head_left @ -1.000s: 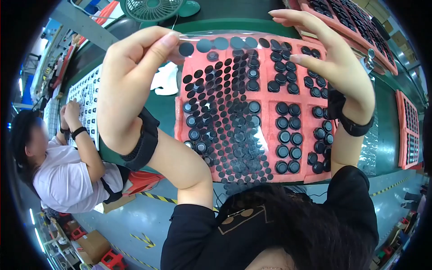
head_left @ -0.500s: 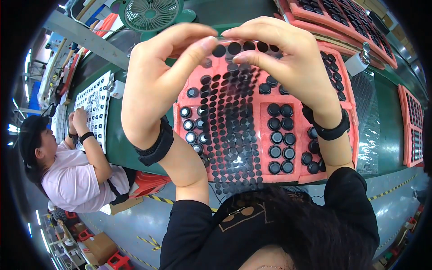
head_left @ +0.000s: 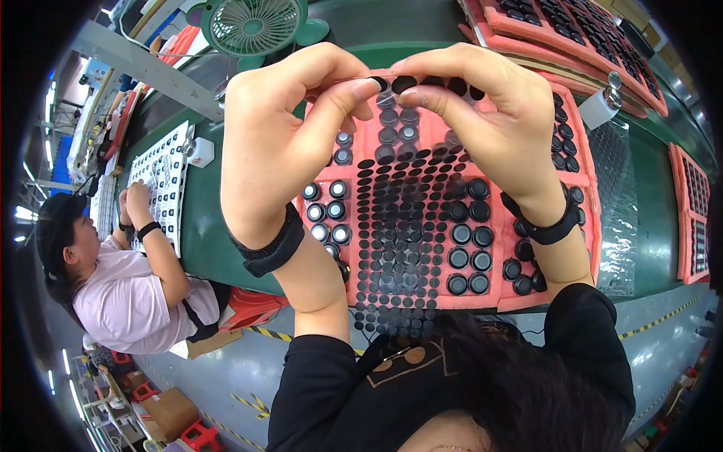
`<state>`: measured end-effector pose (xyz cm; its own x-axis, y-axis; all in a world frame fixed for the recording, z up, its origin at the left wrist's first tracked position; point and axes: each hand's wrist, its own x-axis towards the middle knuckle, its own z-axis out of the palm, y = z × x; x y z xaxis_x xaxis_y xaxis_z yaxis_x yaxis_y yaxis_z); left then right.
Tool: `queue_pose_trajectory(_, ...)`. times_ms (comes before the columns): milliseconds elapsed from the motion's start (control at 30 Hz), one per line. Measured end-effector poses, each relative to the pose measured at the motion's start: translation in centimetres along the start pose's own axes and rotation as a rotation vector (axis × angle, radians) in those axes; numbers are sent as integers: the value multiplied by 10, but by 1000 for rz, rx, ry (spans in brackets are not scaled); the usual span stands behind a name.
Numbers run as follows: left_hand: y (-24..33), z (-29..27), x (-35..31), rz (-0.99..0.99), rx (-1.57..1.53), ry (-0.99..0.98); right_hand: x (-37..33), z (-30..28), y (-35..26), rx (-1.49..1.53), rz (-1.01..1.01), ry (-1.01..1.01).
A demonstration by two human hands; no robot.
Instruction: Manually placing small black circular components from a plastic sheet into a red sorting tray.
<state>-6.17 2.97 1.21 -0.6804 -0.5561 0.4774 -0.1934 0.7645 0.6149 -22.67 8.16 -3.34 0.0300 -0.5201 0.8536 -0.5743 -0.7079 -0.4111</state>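
A clear flexible sheet with rows of black round stickers point(head_left: 399, 226) hangs bent and tilted over a pink foam tray point(head_left: 471, 303). My left hand point(head_left: 275, 143) pinches its far edge between thumb and fingers, beside a large black dot. Close by on the same edge, my right hand point(head_left: 501, 113) is closed on the sheet too, its thumb underneath the row of bigger dots. Through the film show black round caps point(head_left: 480, 236) sitting in the tray's compartments. At the tray's left, several caps point(head_left: 316, 212) have pale shiny centres.
A green fan point(head_left: 254, 30) stands at the far left. White dispenser bottles point(head_left: 600, 108) flank the tray. Stacked foam trays point(head_left: 520, 30) fill the far right, with bubble wrap point(head_left: 614, 218) beneath. A co-worker point(head_left: 135, 294) handles a white sheet of parts point(head_left: 160, 177) at left.
Both hands have moved slightly right and toward me with the sheet. Its dots, blurred before, are sharper, and its middle bends differently over the tray.
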Motion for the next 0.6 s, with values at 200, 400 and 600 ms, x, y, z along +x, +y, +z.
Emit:
queue_pose_trajectory(200,-4,2,1,68,17,55,-1,1,-6,115,126,17)
queue_pose_trajectory(400,-4,1,1,88,25,32,1,-1,5,159,-38,-49)
queue_pose_trajectory(600,1,-1,-2,-1,40,33,4,4,7,441,58,-29)
